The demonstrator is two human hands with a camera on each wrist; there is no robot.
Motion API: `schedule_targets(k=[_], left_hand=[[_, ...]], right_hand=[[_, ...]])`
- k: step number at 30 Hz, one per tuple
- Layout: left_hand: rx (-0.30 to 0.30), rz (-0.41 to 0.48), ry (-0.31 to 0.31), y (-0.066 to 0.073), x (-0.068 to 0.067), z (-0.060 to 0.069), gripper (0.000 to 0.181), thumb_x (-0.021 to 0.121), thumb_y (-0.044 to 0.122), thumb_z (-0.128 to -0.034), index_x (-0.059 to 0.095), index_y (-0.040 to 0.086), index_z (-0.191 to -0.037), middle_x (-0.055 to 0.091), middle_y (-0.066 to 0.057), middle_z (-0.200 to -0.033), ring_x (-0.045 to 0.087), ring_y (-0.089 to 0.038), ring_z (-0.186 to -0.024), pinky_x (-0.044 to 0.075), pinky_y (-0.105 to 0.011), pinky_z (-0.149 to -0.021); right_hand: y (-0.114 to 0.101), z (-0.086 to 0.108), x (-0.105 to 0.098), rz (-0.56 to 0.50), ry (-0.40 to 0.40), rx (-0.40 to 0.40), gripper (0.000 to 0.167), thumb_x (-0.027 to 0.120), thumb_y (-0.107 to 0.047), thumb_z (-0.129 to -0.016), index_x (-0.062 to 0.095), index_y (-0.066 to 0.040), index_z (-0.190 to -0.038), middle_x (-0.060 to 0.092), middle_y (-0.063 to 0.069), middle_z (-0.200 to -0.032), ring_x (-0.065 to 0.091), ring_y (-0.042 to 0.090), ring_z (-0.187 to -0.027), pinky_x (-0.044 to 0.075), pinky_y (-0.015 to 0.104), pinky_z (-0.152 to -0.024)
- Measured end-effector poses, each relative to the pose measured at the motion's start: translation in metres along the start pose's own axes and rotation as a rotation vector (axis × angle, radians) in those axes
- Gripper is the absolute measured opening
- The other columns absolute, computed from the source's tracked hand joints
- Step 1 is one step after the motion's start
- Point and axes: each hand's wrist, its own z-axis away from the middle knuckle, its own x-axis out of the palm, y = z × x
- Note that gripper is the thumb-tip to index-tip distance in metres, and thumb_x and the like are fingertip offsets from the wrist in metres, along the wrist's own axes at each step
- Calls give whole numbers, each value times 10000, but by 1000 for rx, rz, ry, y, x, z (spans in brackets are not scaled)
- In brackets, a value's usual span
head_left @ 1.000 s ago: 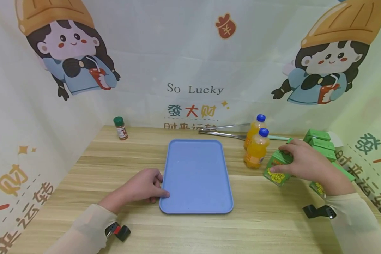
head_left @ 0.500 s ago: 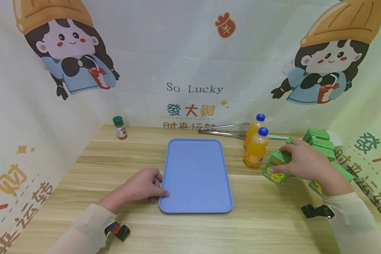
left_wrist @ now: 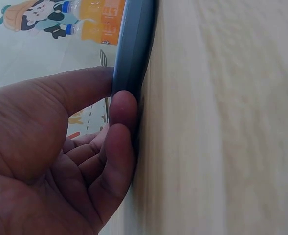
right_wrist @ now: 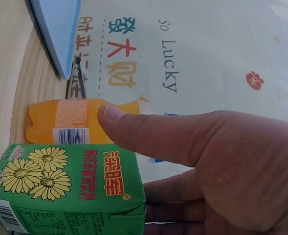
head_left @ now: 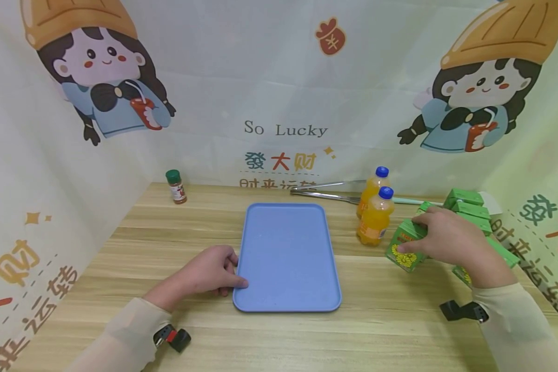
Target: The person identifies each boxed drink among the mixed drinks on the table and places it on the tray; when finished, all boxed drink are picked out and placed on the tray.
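Note:
The blue tray (head_left: 285,253) lies on the table. My left hand (head_left: 209,274) pinches its left edge near the front corner, thumb over the rim; in the left wrist view the curled fingers (left_wrist: 121,110) meet the tray's edge (left_wrist: 133,49). Over at the right, my right hand (head_left: 451,243) is around a green drink carton (head_left: 403,250) with yellow flowers, thumb at its front and fingers at its top and far side. In the right wrist view the thumb (right_wrist: 153,134) overlaps the edge of the carton (right_wrist: 60,181); the fingers are partly hidden behind it.
Two orange drink bottles (head_left: 374,219) stand just left of the carton. More green cartons (head_left: 469,209) are at the right, partly behind my right arm. Metal tongs (head_left: 330,196) lie along the back, and a green-capped spice jar (head_left: 176,187) stands at the back left.
My right thumb and fingers have shifted slightly to the right on the carton, showing a little more of its top. The left hand and the tray have stayed in place.

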Motion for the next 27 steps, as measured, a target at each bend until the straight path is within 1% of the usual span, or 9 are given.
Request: schedule_targets(k=[2,7,9,16,24,27], left_hand=[[1,0,-1,0,0,0,411,947,157,-906,633,-6,-1117,696,-35,-690,659,-177,-559,561,-350,-555],[5,1,0,0,-1,1,417,948,160,-906,633,-8,-1121,697,-34,-688,661,-179,-558,562,-353,-553],[3,1,0,1,-1,1,420,947,160,-906,633,-10,-1127,697,-36,-688,661,-181,-559,563,-354,-557],[-7,-1,1,2,-1,2,428,946,163,-908,634,-12,-1141,696,-38,-695,663,-183,-564,566,-352,-563],[-5,-10,0,2,-1,1,433,947,172,-907,633,-10,-1143,695,-36,-684,654,-183,-552,549,-347,-558],[-5,-11,1,2,-1,2,437,949,175,-907,633,-12,-1144,696,-35,-686,657,-183,-554,552,-341,-554]], right_hand=[[-1,0,-1,12,-11,12,986,885,-676,-864,663,92,-1441,599,372,-1474,632,552,-1241,571,706,-931],[-3,0,-2,3,-27,20,960,879,-654,-876,652,71,-1462,683,323,-1404,699,462,-1099,597,651,-831],[-2,-1,-1,-13,-29,18,947,883,-641,-877,652,70,-1459,704,308,-1373,702,426,-1058,597,641,-816],[1,-4,1,-70,-24,12,910,882,-592,-904,647,101,-1444,697,327,-1381,696,486,-1138,570,698,-915],[5,-6,4,-122,-16,-3,869,896,-526,-913,647,135,-1417,690,346,-1375,685,511,-1161,551,706,-966],[6,-8,5,-142,-21,2,887,900,-519,-913,629,148,-1432,662,368,-1409,659,548,-1213,534,724,-996]])
